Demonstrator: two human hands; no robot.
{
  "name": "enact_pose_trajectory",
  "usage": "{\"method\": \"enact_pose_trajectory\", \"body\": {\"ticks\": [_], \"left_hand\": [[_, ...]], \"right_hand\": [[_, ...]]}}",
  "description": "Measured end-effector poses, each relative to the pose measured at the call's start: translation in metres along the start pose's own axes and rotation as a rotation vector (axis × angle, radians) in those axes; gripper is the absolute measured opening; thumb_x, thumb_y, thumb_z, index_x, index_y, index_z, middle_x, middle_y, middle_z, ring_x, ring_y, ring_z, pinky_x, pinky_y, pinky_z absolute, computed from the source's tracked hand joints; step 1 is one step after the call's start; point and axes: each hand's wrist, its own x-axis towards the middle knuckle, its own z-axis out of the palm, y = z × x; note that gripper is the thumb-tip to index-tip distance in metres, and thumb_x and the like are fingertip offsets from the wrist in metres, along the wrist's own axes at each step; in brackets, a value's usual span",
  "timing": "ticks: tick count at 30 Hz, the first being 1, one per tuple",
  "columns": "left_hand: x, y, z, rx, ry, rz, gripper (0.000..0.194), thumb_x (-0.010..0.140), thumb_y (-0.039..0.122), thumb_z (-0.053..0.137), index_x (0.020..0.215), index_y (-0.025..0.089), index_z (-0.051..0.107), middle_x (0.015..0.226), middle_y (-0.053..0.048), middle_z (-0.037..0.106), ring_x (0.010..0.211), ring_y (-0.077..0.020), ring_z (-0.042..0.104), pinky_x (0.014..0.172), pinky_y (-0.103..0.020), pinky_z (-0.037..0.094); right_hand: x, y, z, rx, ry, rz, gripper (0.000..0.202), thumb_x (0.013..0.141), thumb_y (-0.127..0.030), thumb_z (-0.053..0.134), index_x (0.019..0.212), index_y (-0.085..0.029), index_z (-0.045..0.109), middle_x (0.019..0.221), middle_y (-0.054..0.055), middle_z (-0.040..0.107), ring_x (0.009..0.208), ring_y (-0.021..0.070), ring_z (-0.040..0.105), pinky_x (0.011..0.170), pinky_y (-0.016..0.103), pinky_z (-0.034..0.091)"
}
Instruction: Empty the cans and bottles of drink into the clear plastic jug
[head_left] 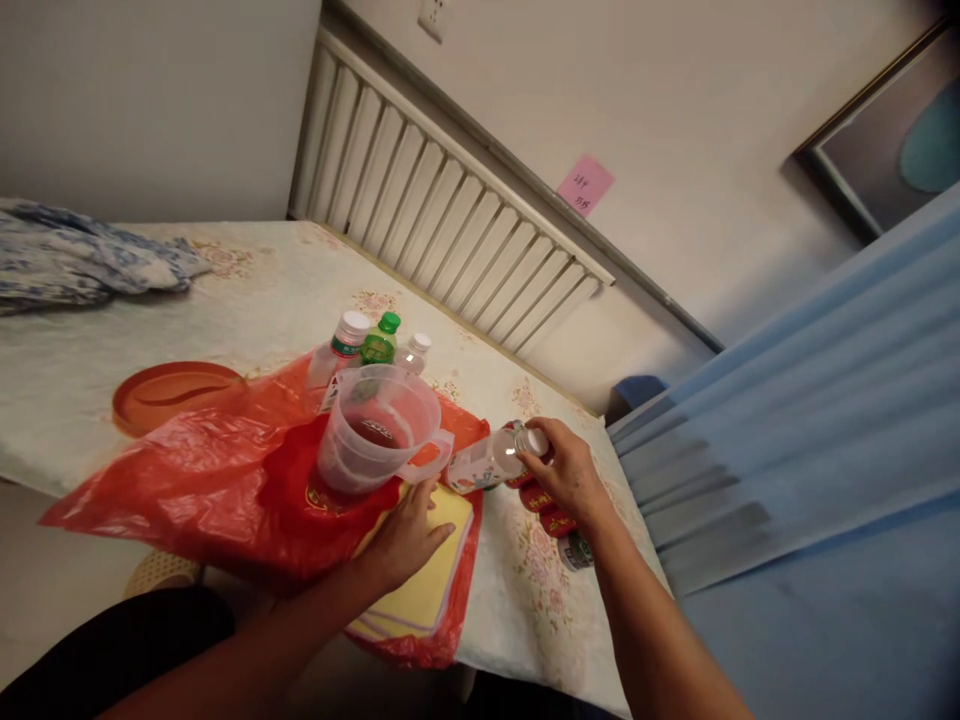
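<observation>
My right hand (pixel 571 468) is closed around the white-capped top of a clear plastic bottle (pixel 480 462), which tilts with its base toward the pitcher. A translucent plastic pitcher (pixel 349 445) with some dark reddish liquid stands on a red plastic bag (pixel 225 470). Just below the pitcher's handle, my left hand (pixel 412 535) lies over a folded yellow cloth (pixel 431 575), thumb spread and fingertips close to the handle. Whether they touch it I cannot tell. Beyond the right hand's wrist, several red cans (pixel 555 520) stand in a row, partly hidden.
Behind the pitcher stand a white-capped bottle (pixel 346 345), a green bottle (pixel 380 340) and a smaller clear bottle (pixel 414 352). An orange lid (pixel 172 392) lies left, near a bunched patterned cloth (pixel 82 260). A radiator (pixel 442 200) lines the wall; a blue curtain (pixel 795 430) hangs right.
</observation>
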Motion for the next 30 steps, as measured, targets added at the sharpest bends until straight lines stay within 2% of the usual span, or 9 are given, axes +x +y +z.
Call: {"method": "enact_pose_trajectory", "body": {"ticks": [3,6,11,16,19,22,25,28,30], "left_hand": [[0.000,-0.001,0.002,-0.029,-0.020,0.046,0.074,0.074,0.024,0.065,0.140,0.019,0.031,0.142,-0.017,0.043,0.130,-0.0296,0.046,0.107,-0.051,0.041],[0.000,0.004,0.000,-0.060,-0.071,0.069,0.084,0.069,0.022,0.070,0.143,0.021,0.030,0.147,-0.016,0.040,0.139,-0.0314,0.036,0.115,-0.053,0.031],[-0.001,0.021,-0.014,-0.153,-0.184,0.101,0.085,0.069,0.025,0.073,0.144,0.020,0.032,0.145,-0.014,0.045,0.135,-0.0293,0.041,0.113,-0.047,0.034],[-0.005,0.024,-0.018,-0.219,-0.281,0.094,0.081,0.065,0.023,0.074,0.139,0.024,0.040,0.134,-0.009,0.056,0.121,-0.0283,0.053,0.104,-0.042,0.044],[-0.007,0.024,-0.018,-0.210,-0.322,0.068,0.071,0.062,0.020,0.073,0.128,0.024,0.048,0.122,-0.006,0.062,0.108,-0.0254,0.060,0.094,-0.038,0.049],[-0.009,0.026,-0.020,-0.199,-0.334,0.065,0.066,0.062,0.019,0.071,0.124,0.024,0.049,0.118,-0.005,0.063,0.103,-0.0239,0.061,0.090,-0.036,0.050],[-0.011,0.030,-0.026,-0.181,-0.338,0.065,0.063,0.062,0.019,0.070,0.122,0.023,0.051,0.117,-0.005,0.063,0.102,-0.0242,0.061,0.089,-0.035,0.050],[-0.012,0.034,-0.030,-0.164,-0.349,0.045,0.063,0.062,0.021,0.071,0.122,0.023,0.051,0.118,-0.005,0.063,0.104,-0.0250,0.061,0.090,-0.035,0.050],[-0.013,0.035,-0.032,-0.163,-0.357,0.034,0.064,0.062,0.021,0.071,0.123,0.023,0.051,0.119,-0.005,0.063,0.105,-0.0251,0.061,0.091,-0.035,0.049]], "right_hand": [[-0.016,-0.010,-0.009,0.009,-0.042,-0.001,0.025,0.080,-0.025,0.062,0.105,-0.022,0.062,0.094,0.004,0.066,0.078,0.0188,0.061,0.072,0.031,0.048],[-0.027,-0.019,-0.012,0.011,-0.102,-0.006,0.024,0.081,-0.025,0.064,0.105,-0.023,0.062,0.094,0.004,0.067,0.077,0.0187,0.061,0.070,0.030,0.048],[-0.039,-0.032,-0.010,0.074,-0.179,-0.008,0.027,0.082,-0.025,0.066,0.109,-0.024,0.061,0.097,0.004,0.067,0.079,0.0189,0.061,0.069,0.030,0.049],[-0.046,-0.039,-0.004,0.109,-0.232,-0.025,0.028,0.082,-0.027,0.068,0.110,-0.024,0.062,0.095,0.004,0.067,0.082,0.0198,0.062,0.072,0.031,0.049],[-0.049,-0.039,-0.002,0.129,-0.279,-0.028,0.029,0.084,-0.033,0.069,0.110,-0.024,0.062,0.095,0.005,0.067,0.083,0.0210,0.062,0.072,0.031,0.048],[-0.052,-0.039,-0.003,0.145,-0.293,-0.033,0.031,0.086,-0.041,0.067,0.111,-0.023,0.062,0.097,0.007,0.068,0.083,0.0216,0.063,0.071,0.032,0.048],[-0.055,-0.039,-0.005,0.141,-0.255,-0.024,0.029,0.088,-0.040,0.064,0.111,-0.023,0.063,0.098,0.006,0.069,0.083,0.0211,0.063,0.072,0.031,0.048],[-0.058,-0.034,-0.003,0.157,-0.106,0.030,0.028,0.088,-0.036,0.063,0.112,-0.022,0.063,0.099,0.006,0.069,0.083,0.0206,0.063,0.072,0.030,0.049],[-0.059,-0.023,0.003,0.170,0.007,0.099,0.029,0.087,-0.035,0.061,0.113,-0.022,0.063,0.091,0.004,0.069,0.075,0.0192,0.062,0.066,0.029,0.048]]}}
